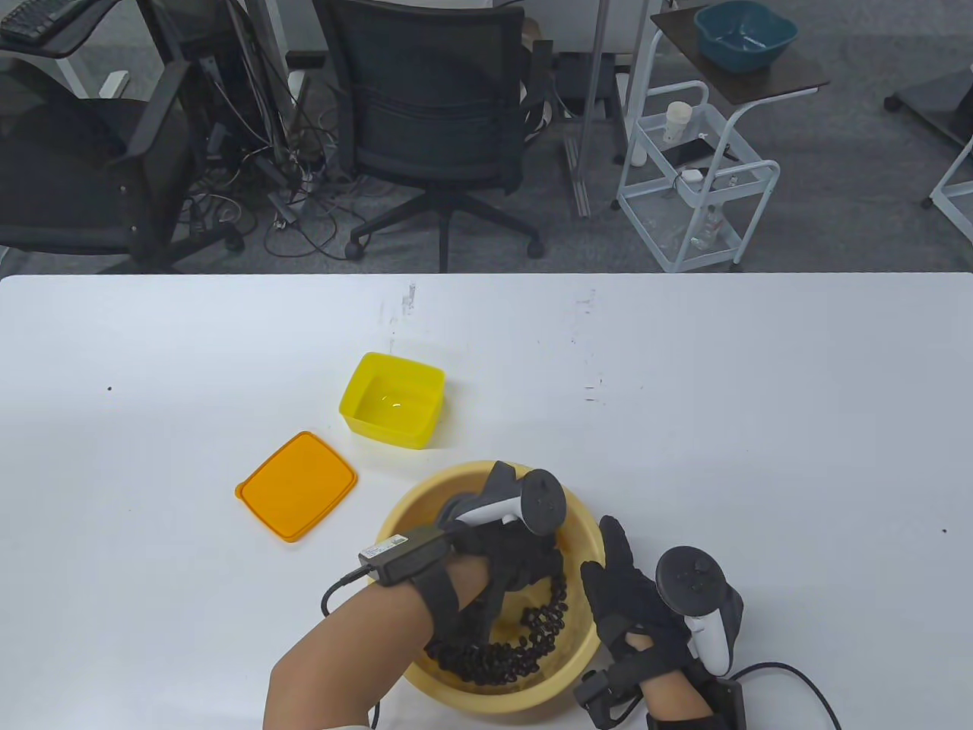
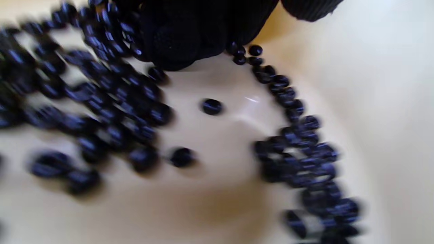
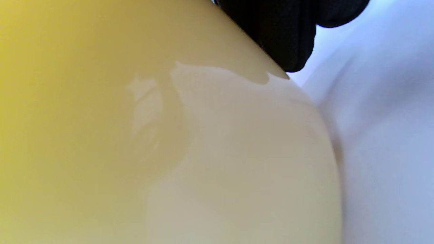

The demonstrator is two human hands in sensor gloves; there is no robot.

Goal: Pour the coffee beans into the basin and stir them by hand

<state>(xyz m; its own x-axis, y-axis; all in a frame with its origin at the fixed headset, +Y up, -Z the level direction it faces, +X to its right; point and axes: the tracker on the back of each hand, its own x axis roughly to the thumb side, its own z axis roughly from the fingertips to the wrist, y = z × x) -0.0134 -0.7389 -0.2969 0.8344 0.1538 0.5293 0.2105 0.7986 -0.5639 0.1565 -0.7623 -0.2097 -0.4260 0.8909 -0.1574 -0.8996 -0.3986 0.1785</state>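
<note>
A round, pale yellow plastic basin [image 1: 395, 525] sits on the white tabletop [image 1: 760, 426] close to its near edge, slightly right of the middle. Dark coffee beans [image 1: 524, 639] lie inside it, heaped mostly in an arc along the near and right part of the floor; the left wrist view shows bare basin floor between two bands of beans [image 2: 298, 152]. The left hand [image 1: 502, 563] in its black glove reaches down into the basin, fingers [image 2: 176, 44] on the floor among the beans and gripping nothing that can be seen. The right hand [image 1: 631, 601] lies against the outside of the basin's right wall, fingers straight and pointing toward the far edge, pressing on the wall rather than curling round it. Toward the far edge from the basin, well apart from it, stands an empty square yellow plastic container [image 1: 392, 400], and left of the basin lies a flat orange lid [image 1: 296, 486]. The tabletop's left side, right side and far half are open.
</note>
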